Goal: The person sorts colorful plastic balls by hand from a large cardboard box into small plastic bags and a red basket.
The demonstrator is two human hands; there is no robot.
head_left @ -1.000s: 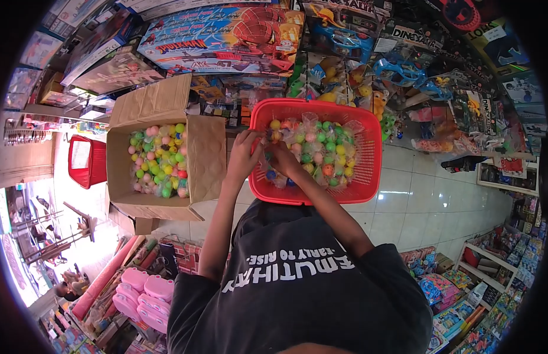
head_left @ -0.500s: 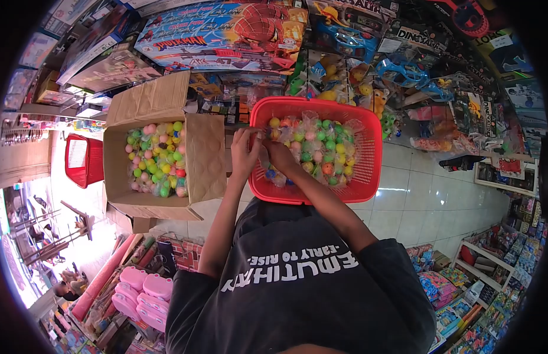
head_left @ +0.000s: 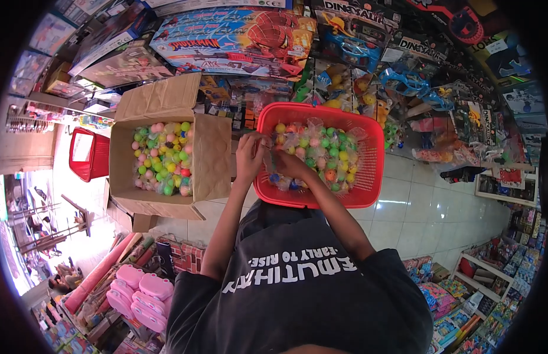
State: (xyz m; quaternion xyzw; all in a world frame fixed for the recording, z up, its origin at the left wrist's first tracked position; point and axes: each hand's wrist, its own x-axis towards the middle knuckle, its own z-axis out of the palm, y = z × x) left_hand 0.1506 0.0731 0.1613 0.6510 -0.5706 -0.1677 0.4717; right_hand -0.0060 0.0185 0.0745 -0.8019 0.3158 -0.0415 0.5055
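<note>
A clear plastic bag is pinched between my two hands at the left side of the red plastic basket. My left hand has its fingertips together at the bag's upper part, by the basket's left rim. Just inside the basket, my right hand is closed at the bag's other side, its fingertips partly hidden. Small colourful balls in clear wrapping fill the basket. To the left stands an open cardboard box holding more colourful balls.
Boxed toys, among them a Spider-Man box, line the back. Bagged toys hang at the right. A second red basket stands beyond the cardboard box. Pink cases are at the lower left. Tiled floor shows at the right.
The view has shifted slightly, moving the basket and box a little right and down. Both hands stay together at the plastic bag, with small finger movements.
</note>
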